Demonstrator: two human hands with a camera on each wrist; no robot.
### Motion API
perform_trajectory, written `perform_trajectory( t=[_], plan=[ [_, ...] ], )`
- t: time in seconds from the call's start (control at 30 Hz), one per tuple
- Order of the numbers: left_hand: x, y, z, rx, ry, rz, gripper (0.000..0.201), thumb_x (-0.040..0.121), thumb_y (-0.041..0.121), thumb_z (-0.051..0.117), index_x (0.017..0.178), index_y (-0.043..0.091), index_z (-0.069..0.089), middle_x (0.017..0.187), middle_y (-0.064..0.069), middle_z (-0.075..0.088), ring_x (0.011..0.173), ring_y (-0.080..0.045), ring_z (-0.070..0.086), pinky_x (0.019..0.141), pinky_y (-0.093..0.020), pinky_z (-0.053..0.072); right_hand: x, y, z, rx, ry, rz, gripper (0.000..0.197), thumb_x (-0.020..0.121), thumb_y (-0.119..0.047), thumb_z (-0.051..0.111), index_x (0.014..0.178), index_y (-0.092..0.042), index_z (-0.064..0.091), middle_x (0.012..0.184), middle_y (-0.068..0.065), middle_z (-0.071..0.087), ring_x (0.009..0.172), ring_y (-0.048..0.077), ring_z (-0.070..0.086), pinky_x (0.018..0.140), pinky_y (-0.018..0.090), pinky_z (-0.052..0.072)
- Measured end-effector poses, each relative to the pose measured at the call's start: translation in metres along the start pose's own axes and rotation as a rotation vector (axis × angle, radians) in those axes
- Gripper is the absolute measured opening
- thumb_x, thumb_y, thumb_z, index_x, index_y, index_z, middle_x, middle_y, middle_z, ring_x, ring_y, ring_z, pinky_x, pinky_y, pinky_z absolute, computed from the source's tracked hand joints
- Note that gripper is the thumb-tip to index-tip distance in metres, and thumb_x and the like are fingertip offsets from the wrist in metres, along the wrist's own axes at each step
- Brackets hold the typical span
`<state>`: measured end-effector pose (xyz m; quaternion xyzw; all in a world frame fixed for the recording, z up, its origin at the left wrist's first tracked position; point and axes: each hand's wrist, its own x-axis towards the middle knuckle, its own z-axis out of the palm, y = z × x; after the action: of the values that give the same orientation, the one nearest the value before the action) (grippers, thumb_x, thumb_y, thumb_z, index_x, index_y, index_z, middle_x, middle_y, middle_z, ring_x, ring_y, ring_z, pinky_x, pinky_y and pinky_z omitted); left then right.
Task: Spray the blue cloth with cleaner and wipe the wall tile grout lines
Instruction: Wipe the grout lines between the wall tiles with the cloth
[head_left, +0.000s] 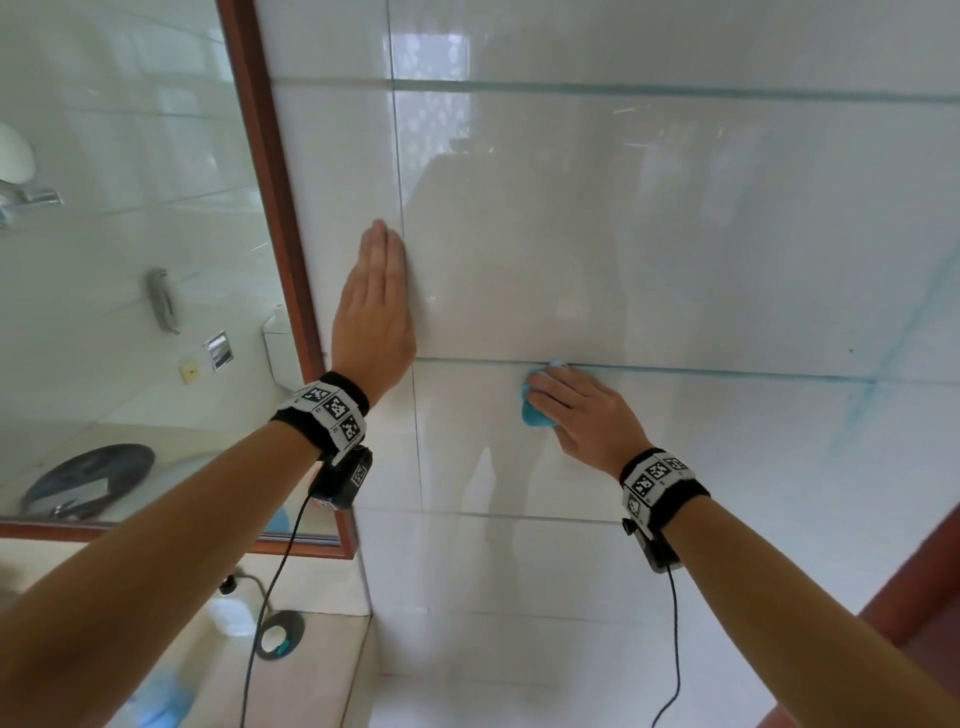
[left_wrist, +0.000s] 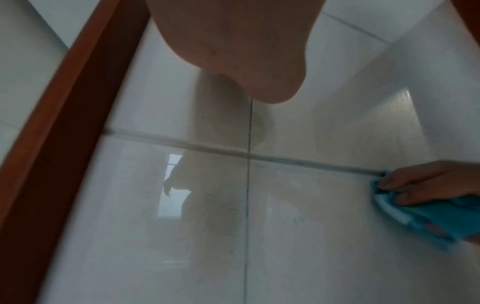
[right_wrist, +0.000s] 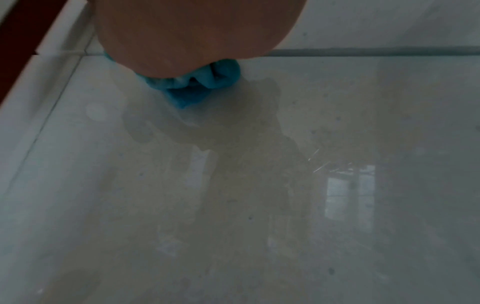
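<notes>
My right hand grips a bunched blue cloth and presses it against the white wall tiles, right on a horizontal grout line. In the left wrist view the fingers curl over the blue cloth at the end of the grout line. The right wrist view shows the cloth bulging from under the palm. My left hand lies flat on the tile beside a vertical grout line, holding nothing. A blurred pale bottle with a dark spray head stands on the counter below.
A mirror with a brown wooden frame hangs just left of my left hand. The grout lines higher up and at the far right look blue-tinted. A black ring lies on the counter. Brown woodwork stands at the lower right.
</notes>
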<state>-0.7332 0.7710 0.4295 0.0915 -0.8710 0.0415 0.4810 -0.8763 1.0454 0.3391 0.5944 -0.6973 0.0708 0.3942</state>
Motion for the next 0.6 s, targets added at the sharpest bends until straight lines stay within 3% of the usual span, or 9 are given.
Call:
perform_trajectory(
  t=[0.1,0.2,0.37,0.5,0.6],
  plan=[
    [-0.007,-0.006,0.001,-0.024,-0.021,-0.090,0.082,0.084,-0.012,0.037,0.160,-0.009,0.008,0.170,-0.028,0.005,0.160,-0.037,0.003,0.131,-0.042,0.013,0.005,-0.005,-0.003,0.008,0.027,0.009,0.036,0.086,-0.002,0.060,0.119,-0.012,0.069,0.133,0.003,0.065,0.121,0.031,0.061,0.112,0.042,0.047],
    [-0.012,-0.014,-0.001,-0.048,-0.046,-0.090,0.086,0.081,-0.017,0.036,0.161,-0.007,0.009,0.171,-0.024,0.005,0.161,-0.033,0.002,0.131,-0.043,0.013,0.028,-0.015,-0.013,0.004,0.070,-0.028,0.039,0.082,-0.001,0.065,0.119,-0.011,0.068,0.133,0.003,0.065,0.120,0.033,0.059,0.109,0.042,0.047],
    [-0.011,-0.041,-0.008,-0.046,-0.070,-0.022,0.089,0.082,-0.020,0.039,0.164,0.004,0.015,0.173,-0.012,0.012,0.161,-0.022,0.008,0.129,-0.026,0.007,0.136,-0.023,-0.048,-0.052,0.271,-0.055,0.036,0.088,-0.006,0.062,0.123,-0.010,0.069,0.139,0.007,0.065,0.125,0.036,0.060,0.107,0.049,0.050],
    [-0.007,-0.059,-0.014,-0.002,-0.077,0.096,0.086,0.079,-0.018,0.044,0.161,0.001,0.027,0.169,-0.016,0.026,0.157,-0.027,0.025,0.127,-0.038,0.027,0.243,-0.008,-0.094,-0.151,0.414,0.002,0.034,0.092,-0.007,0.060,0.123,-0.013,0.070,0.142,0.007,0.063,0.127,0.036,0.060,0.109,0.050,0.048],
    [0.000,-0.064,-0.027,0.007,-0.061,0.166,0.076,0.081,-0.014,0.050,0.155,-0.003,0.039,0.161,-0.020,0.040,0.148,-0.033,0.043,0.115,-0.046,0.044,0.305,0.005,-0.126,-0.146,0.493,0.114,0.034,0.091,-0.008,0.059,0.122,-0.014,0.070,0.140,0.004,0.064,0.128,0.033,0.058,0.109,0.047,0.048]
  ],
)
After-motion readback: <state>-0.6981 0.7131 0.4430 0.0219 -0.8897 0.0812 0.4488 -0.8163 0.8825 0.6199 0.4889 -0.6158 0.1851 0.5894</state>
